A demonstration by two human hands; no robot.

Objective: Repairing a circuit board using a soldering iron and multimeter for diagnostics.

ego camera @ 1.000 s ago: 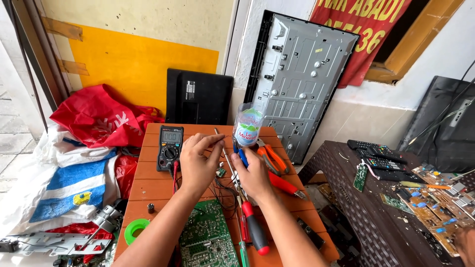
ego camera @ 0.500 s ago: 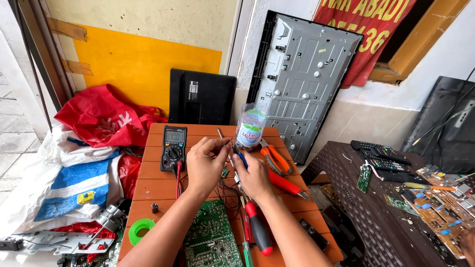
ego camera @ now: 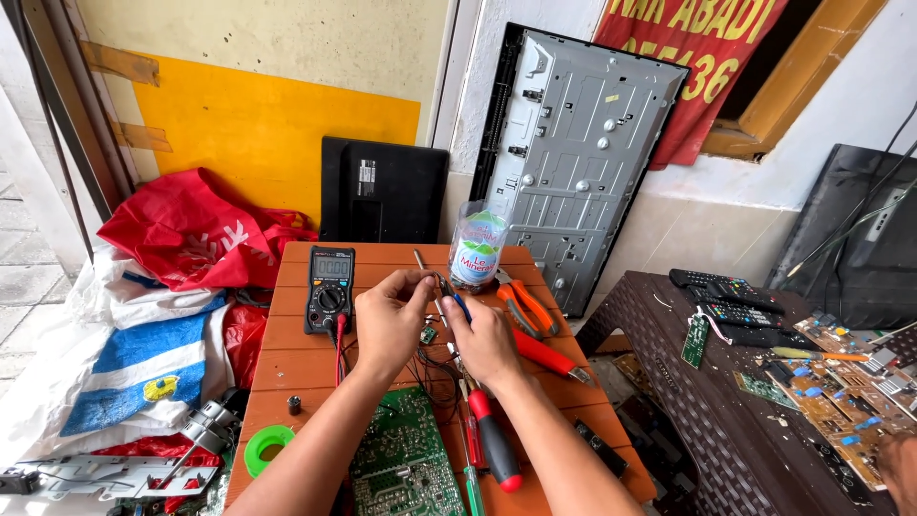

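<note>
Left hand (ego camera: 390, 320) and right hand (ego camera: 480, 334) pinched thin wires (ego camera: 441, 287) together over table (ego camera: 287, 354), beside multimeter (ego camera: 330, 290).

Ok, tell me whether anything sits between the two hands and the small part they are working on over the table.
Nothing visible does. The left hand and right hand already meet at the small part, fingertips pinching it above the wooden table. The multimeter and plastic bottle stand off to the sides.
</note>
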